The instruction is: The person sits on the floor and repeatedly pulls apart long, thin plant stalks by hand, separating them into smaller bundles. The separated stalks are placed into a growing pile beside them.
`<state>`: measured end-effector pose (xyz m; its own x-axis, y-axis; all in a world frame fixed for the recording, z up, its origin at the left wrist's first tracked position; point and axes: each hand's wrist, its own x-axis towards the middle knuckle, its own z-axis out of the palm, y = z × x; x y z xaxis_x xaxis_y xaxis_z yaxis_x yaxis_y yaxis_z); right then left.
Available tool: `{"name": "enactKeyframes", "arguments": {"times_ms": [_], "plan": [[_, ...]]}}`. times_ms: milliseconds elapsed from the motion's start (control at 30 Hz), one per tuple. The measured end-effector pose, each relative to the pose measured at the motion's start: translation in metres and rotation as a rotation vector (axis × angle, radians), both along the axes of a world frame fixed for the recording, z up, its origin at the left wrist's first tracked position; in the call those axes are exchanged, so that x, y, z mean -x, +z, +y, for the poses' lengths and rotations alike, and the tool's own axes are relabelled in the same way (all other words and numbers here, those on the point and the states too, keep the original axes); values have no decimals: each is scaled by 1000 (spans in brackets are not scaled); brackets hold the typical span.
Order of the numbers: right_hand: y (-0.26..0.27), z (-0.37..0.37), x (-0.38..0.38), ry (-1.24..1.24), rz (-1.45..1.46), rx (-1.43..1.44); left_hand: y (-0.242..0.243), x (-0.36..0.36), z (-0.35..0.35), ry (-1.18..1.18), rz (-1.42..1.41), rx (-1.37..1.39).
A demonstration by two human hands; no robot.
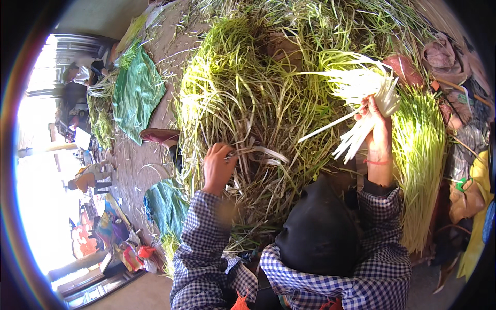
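Observation:
My right hand (372,122) grips a bunch of pale, long-leaved vegetable stalks (360,87); their white ends hang below my fingers. One loose white stalk (327,126) sticks out to the left of the bunch. My left hand (219,164) is lower, over a large heap of green and withered leaves (255,112). Its fingers are curled near some dry pale strands (267,153), but whether they hold these is unclear. Close to my right forearm lies a long stack of aligned green-and-white stalks (420,166).
A smooth black cover (317,228) rises between my arms. Green plastic sheets (137,95) lie on the ground at left, near a shoe (159,135). Bags and cloths (465,197) crowd the right edge. A person (87,179) stands farther off by the bright opening.

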<state>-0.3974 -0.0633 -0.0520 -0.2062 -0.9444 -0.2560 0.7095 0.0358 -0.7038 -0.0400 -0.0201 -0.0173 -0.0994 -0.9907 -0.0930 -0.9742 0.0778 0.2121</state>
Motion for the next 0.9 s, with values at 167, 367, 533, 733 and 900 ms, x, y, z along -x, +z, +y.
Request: {"name": "enactKeyframes", "arguments": {"times_ms": [167,367,533,733,900], "plan": [[11,0,-30,133,37,46,11,76,-5,-206,466,-6],[30,7,-69,297,37,106,20,117,-11,-118,739,-247],[36,12,-90,314,-120,155,3,107,-14,-90,920,-386],[41,3,-94,265,-103,70,-35,52,-83,62,376,58],[46,-6,-99,357,-61,142,-56,15,-119,197,2,80]]}}
